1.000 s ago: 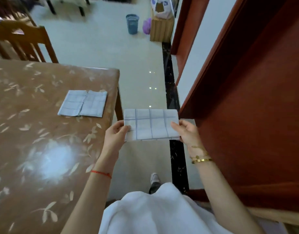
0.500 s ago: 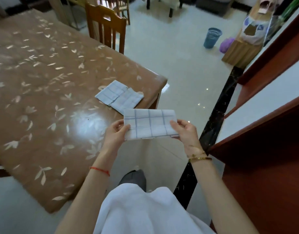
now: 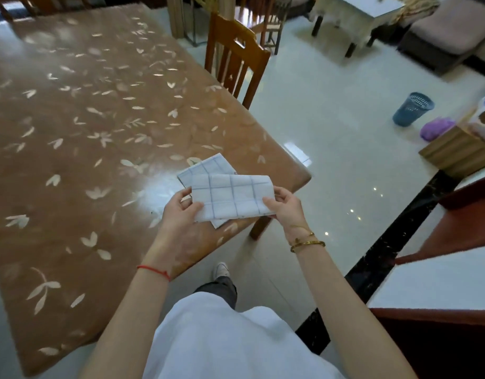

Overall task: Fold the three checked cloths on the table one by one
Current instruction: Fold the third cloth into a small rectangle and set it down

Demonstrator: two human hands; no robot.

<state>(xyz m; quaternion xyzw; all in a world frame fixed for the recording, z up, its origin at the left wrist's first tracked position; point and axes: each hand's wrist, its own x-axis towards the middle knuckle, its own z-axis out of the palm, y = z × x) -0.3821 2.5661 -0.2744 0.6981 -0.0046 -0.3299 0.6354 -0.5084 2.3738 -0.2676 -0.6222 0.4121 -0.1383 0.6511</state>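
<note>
The table [image 3: 80, 149], covered in a brown leaf-print sheet, fills the left of the view, with a chair [image 3: 235, 58] at its far edge. Near its right corner lies a pile [image 3: 205, 166] of checked cloth, already folded, mostly hidden behind what the hands carry; how many pieces it holds cannot be told.

A folded cloth [image 3: 231, 196] is held flat above that corner, a compact oblong clear of the surface. The left hand [image 3: 181, 212] pinches its left edge, thumb on top. The right hand [image 3: 283, 205] pinches its right edge likewise.

Judgement: folding of this piece appears complete, and the step in hand is setting it down. The next move calls for lowering it level onto or beside the pile, well in from the edge, releasing both ends together so the layers do not spring open.
</note>
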